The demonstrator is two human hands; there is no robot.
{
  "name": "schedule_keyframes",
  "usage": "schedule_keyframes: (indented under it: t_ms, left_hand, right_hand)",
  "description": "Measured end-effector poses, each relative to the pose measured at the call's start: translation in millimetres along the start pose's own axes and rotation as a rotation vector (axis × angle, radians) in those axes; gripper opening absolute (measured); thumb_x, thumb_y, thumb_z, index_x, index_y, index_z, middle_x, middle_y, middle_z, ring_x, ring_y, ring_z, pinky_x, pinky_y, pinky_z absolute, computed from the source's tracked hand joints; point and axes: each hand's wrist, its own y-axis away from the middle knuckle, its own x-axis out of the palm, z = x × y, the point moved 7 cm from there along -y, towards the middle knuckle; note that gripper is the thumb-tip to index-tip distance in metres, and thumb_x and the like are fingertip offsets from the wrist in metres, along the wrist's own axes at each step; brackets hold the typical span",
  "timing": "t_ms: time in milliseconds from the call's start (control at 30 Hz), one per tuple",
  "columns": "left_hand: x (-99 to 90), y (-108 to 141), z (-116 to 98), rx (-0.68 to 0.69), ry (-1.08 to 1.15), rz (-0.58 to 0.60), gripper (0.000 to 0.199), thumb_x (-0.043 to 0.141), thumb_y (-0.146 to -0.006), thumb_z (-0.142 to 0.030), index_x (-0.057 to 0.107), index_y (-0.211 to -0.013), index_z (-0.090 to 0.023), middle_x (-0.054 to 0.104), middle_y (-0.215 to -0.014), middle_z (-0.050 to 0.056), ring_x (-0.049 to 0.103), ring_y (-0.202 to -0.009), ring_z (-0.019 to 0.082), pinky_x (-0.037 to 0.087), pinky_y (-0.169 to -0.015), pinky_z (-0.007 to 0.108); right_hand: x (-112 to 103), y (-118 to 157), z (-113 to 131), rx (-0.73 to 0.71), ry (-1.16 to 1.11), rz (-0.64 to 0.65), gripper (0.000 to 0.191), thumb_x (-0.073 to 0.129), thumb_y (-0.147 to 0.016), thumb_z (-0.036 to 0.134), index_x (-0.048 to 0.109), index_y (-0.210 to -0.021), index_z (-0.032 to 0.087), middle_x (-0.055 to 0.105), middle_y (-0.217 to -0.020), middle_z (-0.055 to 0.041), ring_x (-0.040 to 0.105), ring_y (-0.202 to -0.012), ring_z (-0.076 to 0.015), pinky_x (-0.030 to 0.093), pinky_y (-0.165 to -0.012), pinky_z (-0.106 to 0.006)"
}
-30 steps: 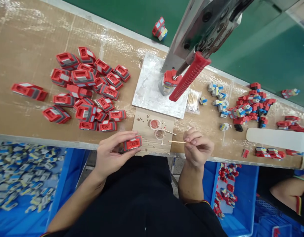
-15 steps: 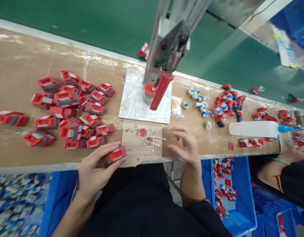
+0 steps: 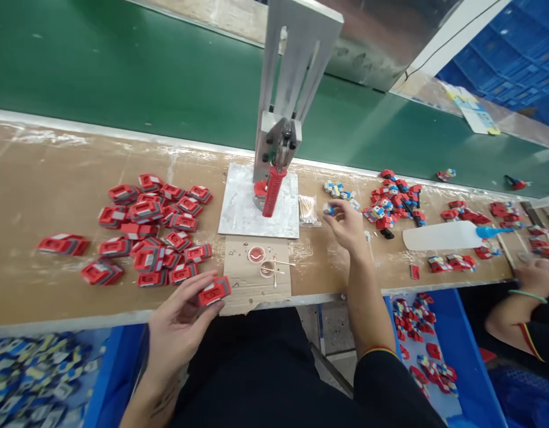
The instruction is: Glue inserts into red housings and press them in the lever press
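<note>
Left hand (image 3: 178, 324) is pinching a red block (image 3: 215, 290) by the cardboard (image 3: 247, 297) (left edge); right hand (image 3: 347, 229), a blue piece (image 3: 329, 210) rightward.

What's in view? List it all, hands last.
Bench: one, brown, centre
Panel: one, green, behind
Press: one, silver, red handle, mid-bench
Cardboard: one, brown, before press
Cups: two, clear, on cardboard
Swabs: at least three, pale, by cups
Swab bag: one, clear, right of press
Chunky pieces: about twenty, red and grey, left
Mixed parts: many, red, blue, white, right
Bottle: one, white, blue tip, right
Bins: at least two, blue, below bench
Co-worker's hand: one, green wristband, far right
Left hand: one, bare, near edge, holding red piece
Right hand: one, bare, right of bag, holding small blue piece
</note>
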Motion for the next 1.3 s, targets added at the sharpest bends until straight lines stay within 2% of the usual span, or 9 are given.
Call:
schedule_keyframes:
  t_ms: [67, 167, 300, 500, 767, 900, 1033, 1200, 1300]
  left_hand:
    - [12.8, -3, -9, -0.002, 0.099, 0.062, 0.034, 0.091, -0.085, -0.031, 0.078, -0.115, -0.020, 0.086, -0.114, 0.010, 0.086, -0.093, 0.025, 0.073, -0.076, 0.029]
    - [37.3, -11, -27, 0.044, 0.245, 0.174, 0.036, 0.096, -0.081, -0.035, 0.077, -0.108, -0.020, 0.086, -0.106, 0.010, 0.085, -0.092, 0.023, 0.071, -0.077, 0.029]
    - [61.0, -16, -41, 0.086, 0.356, 0.282, 0.036, 0.095, -0.084, -0.044, 0.081, -0.107, -0.019, 0.084, -0.105, 0.012, 0.082, -0.097, 0.024, 0.069, -0.084, 0.032]
    - [65.6, -4, -28, -0.005, 0.399, 0.269, 0.039, 0.090, -0.088, -0.048, 0.082, -0.115, -0.020, 0.081, -0.112, 0.013, 0.080, -0.103, 0.026, 0.068, -0.087, 0.035]
    - [63.8, 8, -11, -0.112, 0.457, 0.282, 0.053, 0.086, -0.089, -0.058, 0.080, -0.127, -0.021, 0.081, -0.121, 0.015, 0.079, -0.119, 0.034, 0.068, -0.089, 0.039]
    - [66.7, 11, -8, -0.145, 0.513, 0.337, 0.056, 0.085, -0.090, -0.057, 0.076, -0.134, -0.022, 0.080, -0.119, 0.014, 0.082, -0.096, 0.027, 0.067, -0.076, 0.033]
    - [73.6, 17, -4, -0.199, 0.685, 0.370, 0.068, 0.082, -0.092, -0.061, 0.062, -0.147, -0.026, 0.082, -0.115, 0.013, 0.079, -0.076, 0.020, 0.064, -0.067, 0.030]
    - [80.1, 25, 0, -0.287, 0.752, 0.391, 0.058, 0.076, -0.094, -0.068, 0.062, -0.130, -0.025, 0.083, -0.111, 0.013, 0.070, -0.065, 0.015, 0.056, -0.058, 0.026]
    - [80.4, 26, 2, -0.313, 0.744, 0.380, 0.053, 0.077, -0.094, -0.067, 0.064, -0.123, -0.023, 0.082, -0.101, 0.008, 0.065, -0.061, 0.013, 0.054, -0.057, 0.024]
  right_hand:
    - [-4, 33, 16, -0.068, -0.254, -0.088, 0.029, 0.074, -0.090, 0.034, 0.065, -0.117, 0.025, 0.073, -0.104, -0.0047, 0.071, -0.090, -0.0211, 0.061, -0.079, -0.035]
    - [0, 82, 51, -0.199, -0.696, -0.142, 0.032, 0.088, -0.086, 0.033, 0.065, -0.108, 0.029, 0.072, -0.104, -0.0021, 0.073, -0.095, -0.0190, 0.063, -0.080, -0.031]
    - [18, 120, 91, -0.223, -0.902, -0.077, 0.035, 0.088, -0.089, 0.033, 0.062, -0.113, 0.032, 0.072, -0.108, -0.0016, 0.074, -0.082, -0.0168, 0.067, -0.068, -0.030]
    - [34, 135, 114, -0.220, -0.940, 0.050, 0.027, 0.084, -0.093, 0.039, 0.065, -0.110, 0.032, 0.070, -0.115, -0.0048, 0.078, -0.083, -0.0186, 0.067, -0.062, -0.030]
    - [30, 144, 122, -0.260, -0.960, 0.076, 0.033, 0.079, -0.094, 0.058, 0.072, -0.118, 0.036, 0.074, -0.119, -0.0080, 0.079, -0.083, -0.0215, 0.070, -0.068, -0.037]
    - [23, 145, 132, -0.298, -0.987, 0.103, 0.026, 0.076, -0.099, 0.046, 0.075, -0.124, 0.039, 0.077, -0.121, -0.0083, 0.081, -0.091, -0.0245, 0.071, -0.074, -0.042]
    - [18, 145, 144, -0.373, -0.896, 0.104, 0.021, 0.077, -0.097, 0.030, 0.078, -0.117, 0.036, 0.080, -0.120, -0.0084, 0.082, -0.101, -0.0276, 0.072, -0.079, -0.043]
    - [19, 148, 158, -0.407, -0.760, 0.073, 0.053, 0.087, -0.089, 0.020, 0.067, -0.137, 0.034, 0.083, -0.119, -0.0098, 0.083, -0.108, -0.0294, 0.072, -0.089, -0.046]
    - [20, 150, 171, -0.475, -0.663, 0.069, 0.047, 0.085, -0.090, 0.018, 0.070, -0.132, 0.031, 0.085, -0.117, -0.0105, 0.084, -0.107, -0.0294, 0.071, -0.091, -0.046]
